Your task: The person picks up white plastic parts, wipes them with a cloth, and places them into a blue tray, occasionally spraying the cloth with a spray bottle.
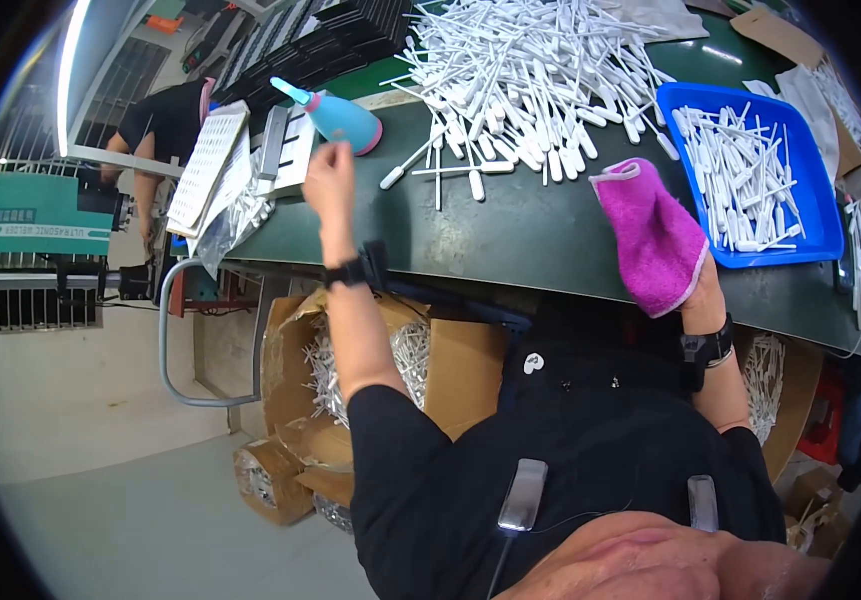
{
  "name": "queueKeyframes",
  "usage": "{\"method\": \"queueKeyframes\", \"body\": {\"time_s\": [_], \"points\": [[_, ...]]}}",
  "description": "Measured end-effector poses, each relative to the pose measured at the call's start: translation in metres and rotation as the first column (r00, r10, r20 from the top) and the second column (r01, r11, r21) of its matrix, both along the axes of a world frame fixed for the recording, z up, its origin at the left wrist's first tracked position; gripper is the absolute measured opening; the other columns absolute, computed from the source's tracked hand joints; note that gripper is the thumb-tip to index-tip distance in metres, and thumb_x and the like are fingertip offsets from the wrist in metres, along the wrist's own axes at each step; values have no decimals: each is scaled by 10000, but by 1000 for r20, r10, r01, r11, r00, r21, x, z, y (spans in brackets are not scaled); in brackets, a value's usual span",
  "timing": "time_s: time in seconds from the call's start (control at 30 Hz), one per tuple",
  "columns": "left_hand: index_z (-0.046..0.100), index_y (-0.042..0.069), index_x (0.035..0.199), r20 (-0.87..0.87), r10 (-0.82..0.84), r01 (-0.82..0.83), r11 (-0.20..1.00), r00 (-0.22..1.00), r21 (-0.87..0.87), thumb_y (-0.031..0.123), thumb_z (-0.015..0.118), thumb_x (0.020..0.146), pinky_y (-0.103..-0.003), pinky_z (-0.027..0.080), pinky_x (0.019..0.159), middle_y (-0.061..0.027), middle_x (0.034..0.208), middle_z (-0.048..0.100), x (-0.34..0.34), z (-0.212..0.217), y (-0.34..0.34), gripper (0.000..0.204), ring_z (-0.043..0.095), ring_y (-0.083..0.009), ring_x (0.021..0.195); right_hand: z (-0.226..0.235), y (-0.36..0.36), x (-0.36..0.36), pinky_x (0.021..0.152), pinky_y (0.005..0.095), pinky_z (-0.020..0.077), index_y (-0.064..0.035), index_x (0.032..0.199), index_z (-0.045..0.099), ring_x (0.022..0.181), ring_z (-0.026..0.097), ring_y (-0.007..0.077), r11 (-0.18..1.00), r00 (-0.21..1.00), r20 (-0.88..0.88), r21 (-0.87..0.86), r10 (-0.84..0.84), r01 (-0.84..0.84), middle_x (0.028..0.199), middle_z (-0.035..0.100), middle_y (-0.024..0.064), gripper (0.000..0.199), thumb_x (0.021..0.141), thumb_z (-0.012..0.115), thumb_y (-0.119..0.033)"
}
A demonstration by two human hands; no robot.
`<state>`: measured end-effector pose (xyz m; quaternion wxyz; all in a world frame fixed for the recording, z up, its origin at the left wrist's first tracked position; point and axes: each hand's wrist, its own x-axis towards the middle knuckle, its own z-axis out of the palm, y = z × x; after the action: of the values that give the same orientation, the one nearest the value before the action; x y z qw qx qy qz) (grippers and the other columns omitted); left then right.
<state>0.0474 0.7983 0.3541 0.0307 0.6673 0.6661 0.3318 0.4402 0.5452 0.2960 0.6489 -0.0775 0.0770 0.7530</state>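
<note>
My left hand (330,182) is raised over the table's left part with its fingers curled together. Whatever it may hold is hidden. Just beyond it lies a teal squeeze bulb (343,120) with a pink base and a light blue nozzle. A bright pink cloth (647,232) hangs from my right hand (705,290), which grips its lower right edge and is partly covered by it. Beyond the cloth, a large heap of white plastic sticks with wide oval ends (540,90) spreads over the dark green table (510,235).
A blue tray (830,235) of similar sticks stands right of the cloth. Printed sheets (208,165) and a clear bag (235,215) lie at the left edge, near stacked black trays (325,45). Below is an open cardboard box (465,370). Another person (165,120) bends beyond.
</note>
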Motion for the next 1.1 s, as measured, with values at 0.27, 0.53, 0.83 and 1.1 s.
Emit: {"method": "queueKeyframes", "body": {"time_s": [0.27, 0.53, 0.83, 1.1], "points": [[675, 69, 980, -284, -330, 383, 911, 900, 155, 232, 613, 866, -338, 495, 676, -115, 907, 673, -13, -46, -52, 209, 630, -274, 711, 23, -4, -11, 1015, 412, 420, -23, 1328, 448, 1168, 528, 266, 987, 985, 170, 160, 5, -32, 1308, 518, 142, 385, 987, 394, -194], [544, 31, 1094, 852, -196, 510, 855, 485, -94, 279, 480, 981, -175, 345, 421, 31, 733, 489, 65, -9, -128, 280, 411, -13, 549, 3, -8, 4, 1071, 415, 347, -37, 1377, 386, 1236, 468, 275, 926, 991, 134, 375, -16, -35, 1353, 481, 129, 425, 996, 370, -223], [548, 17, 1064, 999, 54, 744, 668, -6, -31, 255, 466, 981, -171, 256, 401, 40, 690, 416, 168, -35, -177, 265, 328, -28, 524, 20, -9, 3, 1067, 384, 354, -46, 1393, 366, 1234, 472, 240, 982, 997, 71, 187, -7, -6, 1365, 473, 96, 431, 997, 363, -216], [548, 25, 1028, 990, 135, 766, 633, 39, -117, 268, 476, 974, -173, 257, 399, 36, 678, 410, 190, -32, -187, 260, 322, -31, 508, 21, -23, 13, 1061, 361, 361, -50, 1401, 352, 1220, 485, 223, 996, 995, 87, 86, -44, 37, 1361, 474, 90, 431, 997, 365, -200]]}}
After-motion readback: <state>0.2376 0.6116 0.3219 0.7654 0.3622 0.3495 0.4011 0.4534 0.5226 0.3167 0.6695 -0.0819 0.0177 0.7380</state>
